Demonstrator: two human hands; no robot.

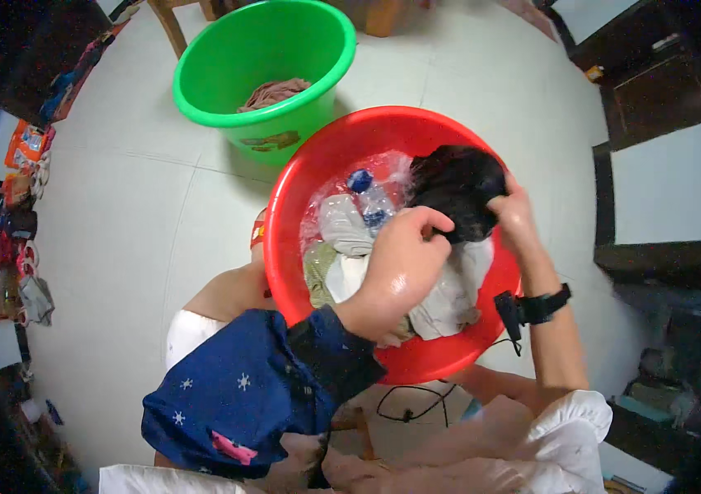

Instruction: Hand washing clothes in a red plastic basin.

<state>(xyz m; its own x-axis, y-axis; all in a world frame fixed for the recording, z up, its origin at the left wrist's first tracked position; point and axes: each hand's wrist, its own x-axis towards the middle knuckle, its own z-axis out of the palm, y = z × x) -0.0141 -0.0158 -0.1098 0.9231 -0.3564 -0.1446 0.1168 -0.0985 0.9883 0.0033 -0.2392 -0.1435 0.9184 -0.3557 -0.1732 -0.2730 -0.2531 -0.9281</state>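
A red plastic basin (282,247) stands before me with sudsy water and wet cloths in it. Over its far right part, both hands hold a bunched black cloth (452,185). My left hand (403,268) pinches its near edge between thumb and fingers. At the cloth's right side, near the rim, my right hand (516,216) grips it. Below lie a light grey cloth (344,225), an olive-green cloth (319,268) and a whitish cloth (446,309). Farther back is a dark blue patterned piece (360,180); its kind is unclear.
A green plastic tub (264,129) holding a brownish cloth (276,92) stands beyond the basin on the pale tiled floor (122,216). A black cable (409,414) hangs near the basin's front. Dark cabinets (659,99) line the right; assorted bags and packets (26,145) line the left.
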